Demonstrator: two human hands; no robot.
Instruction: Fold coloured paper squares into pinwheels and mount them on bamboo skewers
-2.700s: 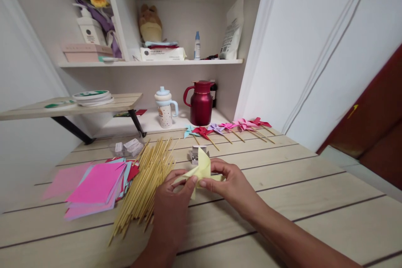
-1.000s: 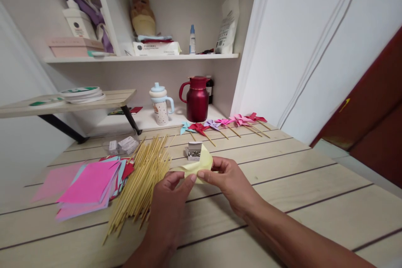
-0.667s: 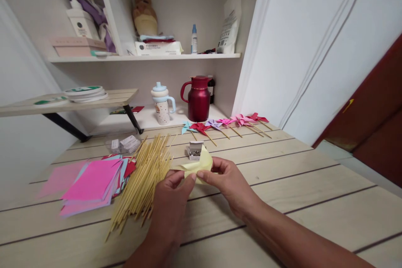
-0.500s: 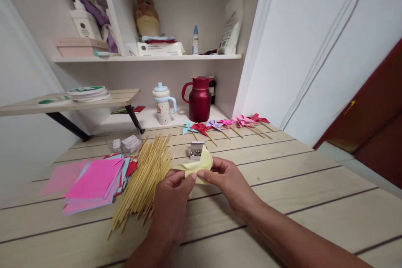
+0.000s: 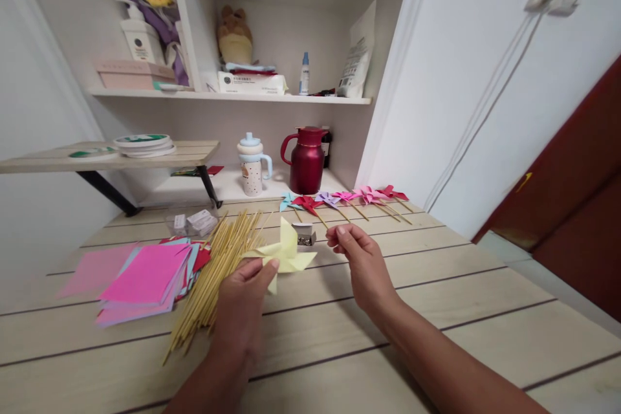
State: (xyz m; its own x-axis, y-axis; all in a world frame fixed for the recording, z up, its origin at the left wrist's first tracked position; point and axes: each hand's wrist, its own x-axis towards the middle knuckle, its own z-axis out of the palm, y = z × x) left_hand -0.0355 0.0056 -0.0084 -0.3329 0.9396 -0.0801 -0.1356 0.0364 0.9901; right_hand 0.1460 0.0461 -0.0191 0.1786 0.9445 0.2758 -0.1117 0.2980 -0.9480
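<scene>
A pale yellow paper pinwheel point(image 5: 286, 252) with folded blades is pinched at its left side by my left hand point(image 5: 246, 294). My right hand point(image 5: 361, 262) is apart from it, thumb and fingers pressed together; whatever they may hold is too small to make out. Between the hands, just behind the pinwheel, stands a small open box of metal pins point(image 5: 305, 237), partly covered by a blade. A loose bundle of thin wooden sticks point(image 5: 213, 284) lies beside my left hand.
Finished pinwheels on sticks point(image 5: 334, 198) lie in a row at the back. Coloured paper squares point(image 5: 145, 272) are stacked at left, near a clear container of small boxes point(image 5: 200, 222). A red jug point(image 5: 307, 162) and a cup point(image 5: 251, 168) stand behind.
My right hand has let go of the yellow paper and moved right. The pinwheel, now showing its spread blades, has shifted left with my left hand. The camera view has tilted slightly.
</scene>
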